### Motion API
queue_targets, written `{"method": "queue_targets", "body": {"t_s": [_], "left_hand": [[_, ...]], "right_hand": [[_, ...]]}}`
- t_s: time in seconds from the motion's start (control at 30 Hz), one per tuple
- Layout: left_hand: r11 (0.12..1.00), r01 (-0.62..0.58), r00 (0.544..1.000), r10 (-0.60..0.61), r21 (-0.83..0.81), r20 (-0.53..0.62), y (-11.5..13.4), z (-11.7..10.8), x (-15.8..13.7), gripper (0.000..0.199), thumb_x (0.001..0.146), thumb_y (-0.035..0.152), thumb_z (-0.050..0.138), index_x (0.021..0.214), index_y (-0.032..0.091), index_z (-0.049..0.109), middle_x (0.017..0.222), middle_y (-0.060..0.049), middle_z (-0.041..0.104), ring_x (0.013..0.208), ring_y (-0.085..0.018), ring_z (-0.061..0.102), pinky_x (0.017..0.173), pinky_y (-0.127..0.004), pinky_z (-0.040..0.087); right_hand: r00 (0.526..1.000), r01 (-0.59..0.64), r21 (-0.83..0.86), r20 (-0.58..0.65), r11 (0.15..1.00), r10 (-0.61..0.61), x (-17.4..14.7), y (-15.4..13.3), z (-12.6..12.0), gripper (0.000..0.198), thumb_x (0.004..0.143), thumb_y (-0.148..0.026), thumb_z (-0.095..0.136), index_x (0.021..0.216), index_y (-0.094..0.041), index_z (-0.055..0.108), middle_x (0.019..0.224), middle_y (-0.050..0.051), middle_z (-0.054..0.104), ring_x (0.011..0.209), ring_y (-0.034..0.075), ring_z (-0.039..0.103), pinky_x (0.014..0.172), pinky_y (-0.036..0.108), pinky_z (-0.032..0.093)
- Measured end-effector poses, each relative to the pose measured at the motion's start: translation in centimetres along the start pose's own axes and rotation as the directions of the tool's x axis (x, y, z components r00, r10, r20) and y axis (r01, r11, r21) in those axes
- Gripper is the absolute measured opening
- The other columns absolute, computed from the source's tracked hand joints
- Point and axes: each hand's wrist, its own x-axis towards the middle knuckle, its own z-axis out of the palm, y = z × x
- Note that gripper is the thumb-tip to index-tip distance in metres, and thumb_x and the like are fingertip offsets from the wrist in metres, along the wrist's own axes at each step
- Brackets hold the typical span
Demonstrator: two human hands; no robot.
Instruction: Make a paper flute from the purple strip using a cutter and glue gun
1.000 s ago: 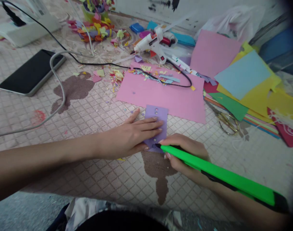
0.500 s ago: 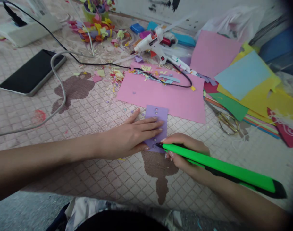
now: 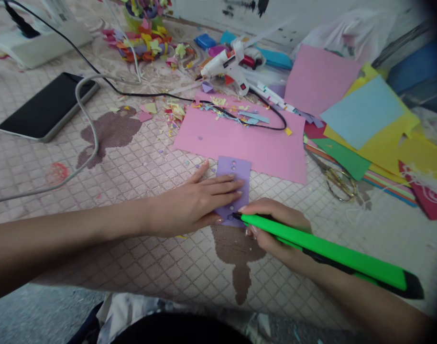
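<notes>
A small purple paper strip (image 3: 240, 171) lies on the patterned tablecloth, with small round holes near its far and near ends. My left hand (image 3: 204, 198) rests flat across its middle, fingers stretched out, pressing it down. Wrapped round a bright green utility knife (image 3: 322, 246), my right hand (image 3: 279, 224) leans at the strip's near right corner. The knife's dark tip touches or nearly touches the paper beside a round outline at the near end; the blade itself is too small to make out.
Beyond the strip lies a pink sheet (image 3: 272, 148) with paper scraps and a black cable. A white glue gun (image 3: 225, 67) sits behind it. Scissors (image 3: 338, 184) and stacked coloured paper (image 3: 365, 114) are on the right. A tablet (image 3: 46, 107) and a power strip (image 3: 42, 43) lie left.
The knife's rear end has dipped slightly and its tip has shifted a touch leftward with my right hand. My left hand and the purple strip have stayed put.
</notes>
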Motion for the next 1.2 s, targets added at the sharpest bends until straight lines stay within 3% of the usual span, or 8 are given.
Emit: {"method": "queue_targets", "body": {"t_s": [0.33, 0.53, 0.73, 0.83, 1.0, 1.2], "left_hand": [[1.000, 0.002, 1.000, -0.002, 0.027, 0.007, 0.0, 0.0, 0.1, 0.048, 0.092, 0.022, 0.044, 0.139, 0.017, 0.033, 0.148, -0.010, 0.032, 0.139, -0.022, 0.023, 0.114, -0.050, 0.001], [0.997, -0.002, 1.000, 0.003, 0.075, -0.010, -0.1, 0.4, -0.1, 0.051, 0.093, 0.028, 0.045, 0.141, 0.018, 0.030, 0.149, -0.008, 0.030, 0.139, -0.021, 0.022, 0.114, -0.050, -0.001], [0.986, 0.074, 0.995, -0.062, 0.152, -0.082, 0.9, 1.3, 0.1, 0.051, 0.091, 0.039, 0.048, 0.135, 0.016, 0.041, 0.146, -0.009, 0.035, 0.134, -0.025, 0.032, 0.113, -0.051, 0.007], [0.984, 0.063, 0.997, -0.053, 0.166, -0.065, 0.8, 1.2, 0.1, 0.053, 0.091, 0.042, 0.046, 0.136, 0.016, 0.040, 0.147, -0.009, 0.034, 0.134, -0.026, 0.032, 0.113, -0.051, 0.008], [0.992, -0.011, 1.000, 0.011, 0.123, -0.001, 0.1, 0.3, -0.2, 0.054, 0.092, 0.036, 0.045, 0.141, 0.019, 0.031, 0.150, -0.009, 0.028, 0.137, -0.023, 0.026, 0.113, -0.047, 0.008], [0.995, -0.005, 1.000, 0.007, 0.099, -0.019, 0.0, 0.3, -0.1, 0.054, 0.090, 0.033, 0.048, 0.140, 0.018, 0.033, 0.149, -0.010, 0.030, 0.137, -0.024, 0.028, 0.113, -0.047, 0.008]], "right_hand": [[0.999, 0.048, -0.009, -0.010, 0.999, -0.048, 0.0, 0.1, 0.1, 0.025, 0.077, -0.008, 0.054, 0.096, -0.021, 0.063, 0.082, 0.001, 0.067, 0.069, 0.012, 0.063, 0.064, 0.025, 0.051], [0.997, -0.069, 0.068, -0.030, 0.995, 0.072, -0.7, -0.1, -0.3, 0.024, 0.080, -0.012, 0.054, 0.101, -0.022, 0.062, 0.077, 0.000, 0.065, 0.065, 0.012, 0.063, 0.060, 0.026, 0.052], [0.995, -0.077, 0.014, -0.065, 0.997, 0.078, -0.8, -0.3, -0.2, 0.022, 0.079, -0.012, 0.055, 0.097, -0.022, 0.063, 0.077, 0.000, 0.067, 0.065, 0.013, 0.064, 0.057, 0.024, 0.051], [0.992, -0.111, 0.032, -0.051, 0.993, 0.113, -0.9, -0.2, -0.2, 0.024, 0.079, -0.012, 0.055, 0.099, -0.023, 0.063, 0.076, -0.001, 0.066, 0.063, 0.012, 0.064, 0.057, 0.024, 0.051], [0.991, -0.102, 0.048, -0.078, 0.994, 0.105, -1.0, -0.3, -0.3, 0.024, 0.078, -0.011, 0.054, 0.097, -0.022, 0.063, 0.071, -0.002, 0.065, 0.061, 0.011, 0.063, 0.058, 0.023, 0.051], [0.995, -0.076, 0.020, -0.057, 0.997, 0.077, -0.9, -0.3, -0.4, 0.023, 0.078, -0.012, 0.055, 0.097, -0.021, 0.063, 0.075, -0.001, 0.067, 0.063, 0.012, 0.064, 0.059, 0.024, 0.052]]}}
